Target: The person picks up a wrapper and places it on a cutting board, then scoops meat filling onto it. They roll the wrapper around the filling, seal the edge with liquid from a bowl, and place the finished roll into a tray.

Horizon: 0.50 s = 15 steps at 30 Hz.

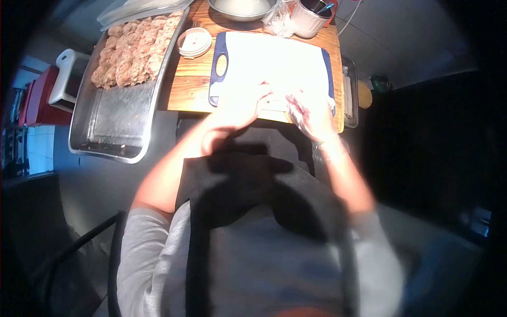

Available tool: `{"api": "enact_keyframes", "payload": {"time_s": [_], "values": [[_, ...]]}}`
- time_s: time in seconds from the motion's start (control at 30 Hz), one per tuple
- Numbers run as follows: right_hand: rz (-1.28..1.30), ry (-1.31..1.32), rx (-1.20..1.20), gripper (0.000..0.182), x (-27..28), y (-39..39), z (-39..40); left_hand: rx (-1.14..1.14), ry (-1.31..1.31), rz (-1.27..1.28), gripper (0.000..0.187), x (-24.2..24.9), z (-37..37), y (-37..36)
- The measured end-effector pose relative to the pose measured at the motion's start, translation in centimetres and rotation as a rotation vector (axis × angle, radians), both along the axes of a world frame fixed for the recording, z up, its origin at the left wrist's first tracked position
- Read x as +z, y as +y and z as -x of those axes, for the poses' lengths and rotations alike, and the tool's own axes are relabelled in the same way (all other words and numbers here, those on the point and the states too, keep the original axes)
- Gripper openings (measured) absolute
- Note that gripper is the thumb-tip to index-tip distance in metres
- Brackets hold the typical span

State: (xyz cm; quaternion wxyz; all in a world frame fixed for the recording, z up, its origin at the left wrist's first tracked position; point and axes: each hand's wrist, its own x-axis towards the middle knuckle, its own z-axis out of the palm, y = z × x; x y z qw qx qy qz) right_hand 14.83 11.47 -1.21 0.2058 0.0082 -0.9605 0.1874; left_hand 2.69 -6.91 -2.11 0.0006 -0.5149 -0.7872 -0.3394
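A white cutting board point(274, 58) with dark blue ends lies on the wooden table, bleached by strong glare. Over its near edge, my left hand point(245, 103) reaches in with its fingers stretched toward the middle; glare washes out their outline. Facing it across a small gap is my right hand point(311, 116), which seems covered by a thin clear plastic glove reaching the wrist. Its fingers look curled in, with a reddish patch between them. Whatever they may hold is too overexposed to make out.
On the left stands a metal tray point(119, 113) partly filled with rows of raw minced-meat portions point(137, 50). A stack of small round lids point(194, 42) sits beside the board. Behind are a metal bowl point(243, 8), a crumpled plastic bag point(280, 21) and a white container point(311, 21).
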Motion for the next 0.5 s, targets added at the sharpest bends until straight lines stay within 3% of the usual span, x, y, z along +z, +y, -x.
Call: {"api": "enact_keyframes", "payload": {"time_s": [0.03,0.13,0.23,0.33,0.43,0.5], "values": [[0.006,-0.017,0.003,0.022,0.0,0.4,0.2,-0.004,-0.073,0.011,0.024,0.4,0.1,0.0],[0.038,-0.044,0.000,0.020,1.0,0.9,1.2,0.043,0.143,-0.123,0.022,1.2,0.5,-0.6],[0.015,-0.093,-0.017,0.018,0.3,1.7,1.6,0.109,0.253,-0.141,0.019,-1.5,1.9,-0.4],[-0.042,0.219,0.110,0.015,-1.0,1.7,2.3,0.172,0.366,-0.169,0.016,-1.2,3.1,0.4],[-0.014,0.079,0.072,0.013,-0.9,2.7,2.7,0.192,0.437,-0.058,0.017,-0.3,4.1,1.3],[0.405,0.045,0.016,0.016,-3.1,4.2,5.0,0.251,0.506,-0.035,0.019,-0.1,4.7,2.3]]}}
